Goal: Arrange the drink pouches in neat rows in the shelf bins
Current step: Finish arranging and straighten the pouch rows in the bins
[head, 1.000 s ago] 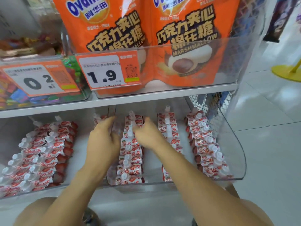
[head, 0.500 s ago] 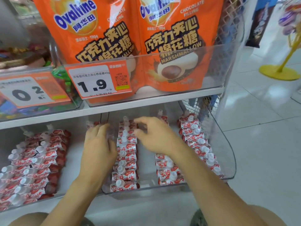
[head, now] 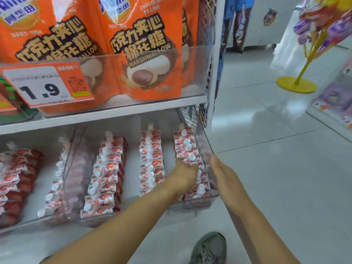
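Pouches: the small red-and-white spouted drink pouches (head: 187,149) lie in four rows inside the clear plastic shelf bin (head: 206,147) on the lower shelf; the rightmost row hugs the bin's right wall.
Other rows: going left from that wall come a second row (head: 150,162), a third (head: 106,172) and a fourth, hazy through a divider.
Left hand: our left hand (head: 183,176) sits on the middle of the rightmost row, fingers curled down over the pouches; we judge its grip to be a light hold on them, though blur hides the fingertips.
Right hand: our right hand (head: 222,172) lies flat and straight-fingered along the outside of the bin's right wall, holding nothing.
Step in hand: we judge we are squaring up the rightmost row.
Doing it well: we should brace the wall with the right hand, sweep the pouches toward it with the left, keep the white caps facing one way and overlap each pouch evenly, pressing gently so the soft packs do not buckle.
Around: above the bin stand orange marshmallow bags (head: 144,54) behind a price tag reading 1.9 (head: 43,88).
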`<state>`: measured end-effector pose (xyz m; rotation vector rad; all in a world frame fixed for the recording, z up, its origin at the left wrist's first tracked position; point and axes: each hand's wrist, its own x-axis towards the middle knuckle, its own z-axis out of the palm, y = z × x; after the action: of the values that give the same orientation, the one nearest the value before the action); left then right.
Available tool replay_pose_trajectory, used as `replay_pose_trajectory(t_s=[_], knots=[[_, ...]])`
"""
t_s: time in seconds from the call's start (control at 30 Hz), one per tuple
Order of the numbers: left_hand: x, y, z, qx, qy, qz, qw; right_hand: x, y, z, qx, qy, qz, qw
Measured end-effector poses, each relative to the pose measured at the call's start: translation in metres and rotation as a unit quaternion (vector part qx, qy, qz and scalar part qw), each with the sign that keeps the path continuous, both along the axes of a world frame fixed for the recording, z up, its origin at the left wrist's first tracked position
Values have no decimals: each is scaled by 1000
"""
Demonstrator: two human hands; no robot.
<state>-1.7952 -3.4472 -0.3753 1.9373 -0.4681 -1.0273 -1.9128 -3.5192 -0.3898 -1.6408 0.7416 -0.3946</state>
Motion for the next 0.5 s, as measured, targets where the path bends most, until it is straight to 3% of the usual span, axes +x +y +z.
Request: replay_pose_trajectory(t_s=[0.1, 0.23, 0.4, 0.5], knots=[[0, 0, -10, 4, 51, 25, 998, 3, 3, -1, -54, 16, -36, 998], [13, 3, -7, -23, 119, 38, 992, 1, -1, 4, 1, -26, 8, 1000], [33, -30, 1, -57, 39, 103, 992, -1, 0, 8, -33, -37, 0, 999], [31, -40, -5, -46, -17, 82, 995, 0, 0, 6, -33, -39, -13, 999]])
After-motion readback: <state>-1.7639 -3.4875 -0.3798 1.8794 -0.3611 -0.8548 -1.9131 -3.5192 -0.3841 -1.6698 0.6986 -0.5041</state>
